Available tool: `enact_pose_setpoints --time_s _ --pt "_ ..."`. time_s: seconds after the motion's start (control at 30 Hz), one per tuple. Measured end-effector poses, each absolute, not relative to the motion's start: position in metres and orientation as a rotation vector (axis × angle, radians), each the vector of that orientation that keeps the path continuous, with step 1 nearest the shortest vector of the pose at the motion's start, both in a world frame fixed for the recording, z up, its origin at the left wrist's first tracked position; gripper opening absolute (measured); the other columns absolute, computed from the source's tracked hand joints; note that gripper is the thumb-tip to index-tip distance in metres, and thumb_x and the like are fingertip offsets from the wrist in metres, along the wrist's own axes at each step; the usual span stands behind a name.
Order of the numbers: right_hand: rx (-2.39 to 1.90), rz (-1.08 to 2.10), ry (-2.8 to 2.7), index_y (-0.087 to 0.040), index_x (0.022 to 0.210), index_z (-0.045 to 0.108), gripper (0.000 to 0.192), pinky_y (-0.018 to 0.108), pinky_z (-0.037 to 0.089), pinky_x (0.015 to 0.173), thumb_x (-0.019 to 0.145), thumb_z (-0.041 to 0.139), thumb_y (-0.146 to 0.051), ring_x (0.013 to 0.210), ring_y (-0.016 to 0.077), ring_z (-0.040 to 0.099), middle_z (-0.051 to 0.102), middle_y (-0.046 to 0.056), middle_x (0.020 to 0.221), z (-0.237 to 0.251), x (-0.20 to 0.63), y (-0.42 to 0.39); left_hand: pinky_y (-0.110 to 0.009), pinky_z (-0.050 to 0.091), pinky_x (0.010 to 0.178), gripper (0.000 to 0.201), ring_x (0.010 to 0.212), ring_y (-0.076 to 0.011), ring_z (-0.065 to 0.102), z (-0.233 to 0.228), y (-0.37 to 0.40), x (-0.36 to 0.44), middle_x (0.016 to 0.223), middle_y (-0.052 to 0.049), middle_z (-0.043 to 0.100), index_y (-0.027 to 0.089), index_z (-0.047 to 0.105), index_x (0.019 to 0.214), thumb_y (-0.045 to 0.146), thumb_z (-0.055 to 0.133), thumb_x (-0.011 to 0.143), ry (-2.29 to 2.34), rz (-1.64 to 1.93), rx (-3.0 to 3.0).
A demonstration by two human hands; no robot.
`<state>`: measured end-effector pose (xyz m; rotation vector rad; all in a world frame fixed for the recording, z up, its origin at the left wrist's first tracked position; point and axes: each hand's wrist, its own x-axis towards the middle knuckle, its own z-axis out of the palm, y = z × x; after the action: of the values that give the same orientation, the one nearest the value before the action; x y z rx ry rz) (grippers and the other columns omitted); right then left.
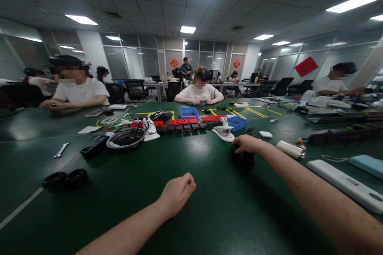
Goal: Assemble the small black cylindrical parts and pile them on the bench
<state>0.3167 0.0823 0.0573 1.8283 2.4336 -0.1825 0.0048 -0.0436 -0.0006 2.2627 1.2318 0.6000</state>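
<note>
Black object [247, 161], its outline blurred, lies right of centre on the green table [197, 223], beneath the right hand [247, 144], whose fingers grasp its upper left part. Left hand [177, 192], nearer and farther left, has its fingers curled inward; whether it encloses anything cannot be told. White clip stand [224, 132] stands just beyond the right hand, and a white cylinder [287, 149] lies to its right. Two joined-looking black round parts [66, 180] lie at near left, with a wrench [61, 150] beyond them.

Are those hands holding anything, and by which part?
The right hand seems to grip a black object near its top; nothing shows in the left hand.
</note>
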Motion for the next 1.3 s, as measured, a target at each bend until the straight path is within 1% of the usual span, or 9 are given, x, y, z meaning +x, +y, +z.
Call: enact_pose_setpoints --time_s 0.13,0.23,0.33,0.43,0.57,0.73,0.93,1.2,1.3 --pt "1.76 -0.264 2.537 -0.021 0.099 0.059 0.04 0.026 0.042 0.068 0.06 0.062 -0.033 0.081 0.0214 0.058 0.063 0.005 0.092 0.056 0.28 0.082 -0.023 0.035 0.054 0.028 0.059 -0.0128 0.047 0.002 -0.043 0.004 0.069 0.002 0.049 0.02 0.046 0.093 0.043 0.037 0.08 1.265 0.668 2.204" --pt "1.677 -0.318 2.653 -0.023 0.109 0.051 0.052 0.025 0.042 0.071 0.06 0.063 -0.038 0.085 0.0204 0.056 0.061 0.004 0.097 0.052 0.233 0.067 -0.026 0.039 0.062 0.037 0.075 -0.0163 0.049 0.002 -0.039 -0.001 0.09 -0.003 0.05 0.022 0.043 0.107 0.041 0.045 0.075 1.335 0.796 2.12" --pt "1.448 -0.589 2.891 -0.022 0.112 0.047 0.059 0.028 0.041 0.073 0.058 0.066 -0.036 0.084 0.0202 0.056 0.06 0.005 0.096 0.048 0.187 0.039 -0.031 0.04 0.071 0.052 0.089 -0.0208 0.047 0.001 -0.03 -0.01 0.102 -0.007 0.047 0.019 0.038 0.116 0.042 0.05 0.071 1.423 0.891 2.012" --pt "1.126 -0.862 3.058 -0.023 0.119 0.038 0.069 0.03 0.039 0.079 0.058 0.067 -0.035 0.091 0.0195 0.053 0.057 0.004 0.101 0.044 0.164 0.017 -0.034 0.039 0.078 0.06 0.095 -0.0233 0.046 0.001 -0.022 -0.02 0.104 -0.009 0.047 0.018 0.039 0.116 0.045 0.057 0.065 1.362 0.838 2.004" --pt "1.059 -1.176 3.008 -0.019 0.124 0.03 0.081 0.032 0.036 0.084 0.055 0.069 -0.036 0.097 0.0196 0.048 0.051 0.007 0.107 0.032 0.168 0.015 -0.038 0.036 0.085 0.064 0.1 -0.0251 0.043 0.007 -0.017 -0.031 0.106 -0.006 0.047 0.022 0.047 0.108 0.043 0.068 0.051 1.248 0.724 2.157" --pt "1.026 -1.214 2.903 -0.018 0.118 0.04 0.072 0.03 0.039 0.078 0.054 0.07 -0.033 0.091 0.0188 0.049 0.053 0.004 0.102 0.018 0.172 0.022 -0.032 0.04 0.075 0.052 0.088 -0.0202 0.048 0.016 -0.015 -0.037 0.094 -0.002 0.051 0.022 0.053 0.097 0.039 0.07 0.051 1.179 0.665 2.204" --pt "0.877 -1.106 2.987 -0.017 0.093 0.058 0.037 0.026 0.037 0.073 0.06 0.067 -0.029 0.084 0.0167 0.049 0.055 0.0 0.088 0.015 0.16 0.021 -0.027 0.038 0.072 0.037 0.085 -0.0166 0.05 0.014 -0.012 -0.034 0.091 -0.001 0.056 0.022 0.056 0.096 0.033 0.065 0.061 1.07 0.661 2.193" --pt "1.03 -1.237 2.951 -0.015 0.084 0.058 0.033 0.022 0.036 0.062 0.057 0.068 -0.032 0.073 0.0135 0.048 0.053 -0.002 0.077 0.003 0.164 0.025 -0.023 0.037 0.063 0.036 0.078 -0.0148 0.05 0.009 -0.011 -0.028 0.09 0.0 0.055 0.022 0.056 0.095 0.029 0.065 0.061 1.088 0.692 2.104" --pt "1.219 -1.164 2.956 -0.015 0.077 0.054 0.036 0.02 0.034 0.054 0.053 0.069 -0.038 0.066 0.0122 0.047 0.051 -0.003 0.071 -0.001 0.161 0.019 -0.023 0.037 0.061 0.036 0.074 -0.0152 0.049 0.003 -0.015 -0.023 0.085 0.0 0.055 0.02 0.056 0.09 0.032 0.066 0.058 1.22 0.739 2.042"
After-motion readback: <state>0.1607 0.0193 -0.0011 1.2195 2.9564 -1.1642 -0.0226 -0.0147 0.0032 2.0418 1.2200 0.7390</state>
